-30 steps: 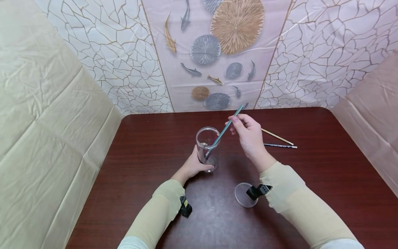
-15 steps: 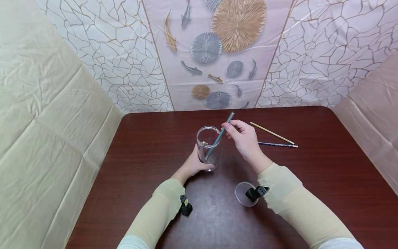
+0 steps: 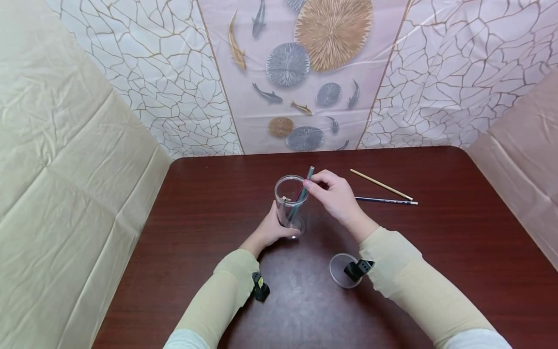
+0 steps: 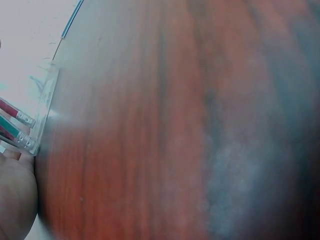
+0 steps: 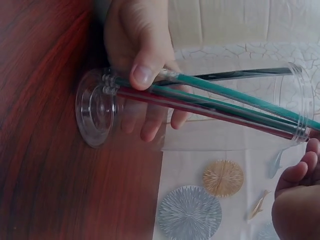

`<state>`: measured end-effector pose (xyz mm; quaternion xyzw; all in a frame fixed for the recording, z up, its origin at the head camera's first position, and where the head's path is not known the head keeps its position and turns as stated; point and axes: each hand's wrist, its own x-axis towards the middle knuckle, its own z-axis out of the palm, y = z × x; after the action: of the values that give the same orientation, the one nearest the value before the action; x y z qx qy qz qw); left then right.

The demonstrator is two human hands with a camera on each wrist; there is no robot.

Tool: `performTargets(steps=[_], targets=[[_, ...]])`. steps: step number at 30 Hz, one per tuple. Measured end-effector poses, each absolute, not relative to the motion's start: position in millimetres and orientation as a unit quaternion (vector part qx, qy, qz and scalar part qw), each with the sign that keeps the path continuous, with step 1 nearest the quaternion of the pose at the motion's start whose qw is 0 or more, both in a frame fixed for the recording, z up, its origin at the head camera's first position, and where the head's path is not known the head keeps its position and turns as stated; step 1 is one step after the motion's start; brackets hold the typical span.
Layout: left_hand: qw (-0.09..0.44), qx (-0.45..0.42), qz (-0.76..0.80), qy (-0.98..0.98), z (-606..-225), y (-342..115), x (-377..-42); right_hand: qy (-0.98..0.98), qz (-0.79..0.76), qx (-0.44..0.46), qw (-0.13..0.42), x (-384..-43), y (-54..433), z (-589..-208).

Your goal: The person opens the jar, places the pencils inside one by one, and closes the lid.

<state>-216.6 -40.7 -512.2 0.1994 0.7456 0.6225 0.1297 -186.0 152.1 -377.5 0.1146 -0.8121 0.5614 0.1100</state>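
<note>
My left hand (image 3: 272, 229) grips a tall clear plastic jar (image 3: 281, 207) low on its wall, and the jar stands upright on the table. With thumb and fingertips, my right hand (image 3: 336, 196) pinches a green pencil (image 3: 310, 174) at the jar's rim. Most of that pencil slants down inside, its ferrule end lowest. In the right wrist view a red pencil (image 5: 215, 114) and a dark pencil (image 5: 250, 74) also lean within the jar, along with another green one. Metal ferrules show near the jar's bottom in the left wrist view, beside my palm (image 4: 17, 197).
Right of the jar, a yellow pencil (image 3: 380, 184) and a dark blue pencil (image 3: 385, 200) lie on the brown table (image 3: 209, 194). A round clear lid (image 3: 337, 278) lies nearer me, partly under the right wrist camera. Patterned cloth (image 3: 305, 104) hangs behind the table.
My right hand has moved left and slightly down, lowering the green pencil deeper into the jar. The left hand keeps its grip on the jar, which stays in place.
</note>
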Motion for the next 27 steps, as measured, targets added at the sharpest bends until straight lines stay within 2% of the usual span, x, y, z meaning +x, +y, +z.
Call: performTargets(steps=[6,14,22,27], targets=[[0.147,0.191,0.614,0.752,-508,-40,-217,-0.819,0.552,0.096,0.127,-189,160,-381],[0.155,0.195,0.598,0.762,-480,-43,-205,-0.801,0.576,0.059,0.153,-191,177,-392],[0.157,0.190,0.593,0.766,-474,-43,-201,-0.825,0.539,0.060,0.158,-170,176,-371],[0.153,0.191,0.592,0.768,-475,-43,-201,-0.838,0.516,0.081,0.158,-181,198,-395]])
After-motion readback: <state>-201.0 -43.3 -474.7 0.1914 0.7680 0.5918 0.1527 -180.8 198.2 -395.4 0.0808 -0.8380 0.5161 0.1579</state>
